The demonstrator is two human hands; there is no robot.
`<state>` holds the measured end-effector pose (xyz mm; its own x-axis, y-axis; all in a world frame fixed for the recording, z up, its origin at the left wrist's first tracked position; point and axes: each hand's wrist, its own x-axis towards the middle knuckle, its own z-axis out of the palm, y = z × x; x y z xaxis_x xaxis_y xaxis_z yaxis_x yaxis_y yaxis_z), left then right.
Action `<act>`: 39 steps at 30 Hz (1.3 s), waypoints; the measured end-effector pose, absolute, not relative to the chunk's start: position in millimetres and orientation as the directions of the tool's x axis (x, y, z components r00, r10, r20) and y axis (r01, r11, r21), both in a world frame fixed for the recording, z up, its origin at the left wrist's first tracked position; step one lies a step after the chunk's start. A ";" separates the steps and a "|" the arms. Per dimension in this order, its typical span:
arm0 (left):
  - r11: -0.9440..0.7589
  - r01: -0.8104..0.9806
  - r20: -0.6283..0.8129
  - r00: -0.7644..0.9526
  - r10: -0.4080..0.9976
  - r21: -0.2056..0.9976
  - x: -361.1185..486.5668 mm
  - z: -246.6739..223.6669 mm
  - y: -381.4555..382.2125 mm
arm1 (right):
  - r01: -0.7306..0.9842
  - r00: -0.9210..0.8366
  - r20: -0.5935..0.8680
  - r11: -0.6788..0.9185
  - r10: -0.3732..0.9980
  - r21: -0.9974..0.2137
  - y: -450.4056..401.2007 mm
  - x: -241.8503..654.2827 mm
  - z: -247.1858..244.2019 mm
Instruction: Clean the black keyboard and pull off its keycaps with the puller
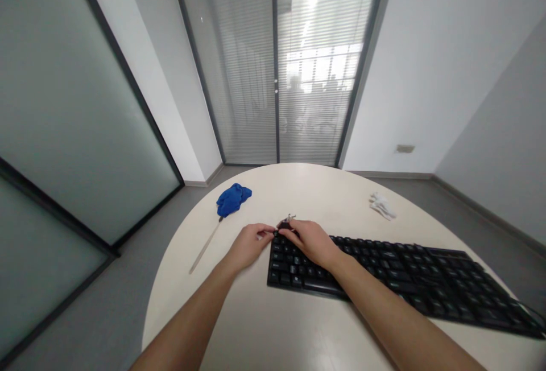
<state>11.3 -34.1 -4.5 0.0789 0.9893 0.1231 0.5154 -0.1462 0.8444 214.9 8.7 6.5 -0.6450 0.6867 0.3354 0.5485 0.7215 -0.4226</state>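
A black keyboard [392, 271] lies on the round pale table [256, 325], stretching from the middle to the right edge. Over its upper left corner, my right hand [311, 240] pinches a small dark object [285, 225] with thin metallic bits sticking up behind it. My left hand [251, 246] is just left of that corner, its fingertips pressed together close to the right hand's fingertips. Whatever the left fingers hold is too small to make out.
A crumpled blue cloth [232, 199] rests at the table's back left, with a thin pale stick [205, 247] running from it toward me. A crumpled white item [382, 206] lies at the back right. Beyond the table stand glass panels with blinds [251, 75].
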 end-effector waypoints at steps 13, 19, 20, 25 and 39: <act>-0.173 0.523 0.168 0.058 0.984 0.834 10.6 -15.2 -31.9 | 0.521 -0.609 0.369 0.704 0.703 -0.482 7.7 212.7 10.2; -0.226 0.559 0.224 0.074 0.972 0.798 10.6 -17.9 -31.2 | 0.516 -0.591 0.360 0.681 0.722 -0.519 9.1 211.3 8.2; -0.228 0.566 0.229 0.070 0.971 0.792 10.8 -18.3 -31.1 | 0.527 -0.574 0.349 0.660 0.741 -0.535 9.6 211.0 7.7; -0.241 0.606 0.267 0.049 0.962 0.758 13.6 -19.6 -31.6 | 0.522 -0.513 0.314 0.581 0.799 -0.625 12.0 210.7 5.9; -0.289 0.525 0.305 0.057 0.951 0.801 20.2 -21.9 -29.9 | 0.432 -0.523 0.288 0.541 0.802 -0.722 15.0 212.3 4.4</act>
<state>20.2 -29.9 -21.9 0.0570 0.9505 0.3053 0.5251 -0.2886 0.8006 212.3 15.0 4.4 -0.5234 0.8019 0.2880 0.4318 0.5410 -0.7217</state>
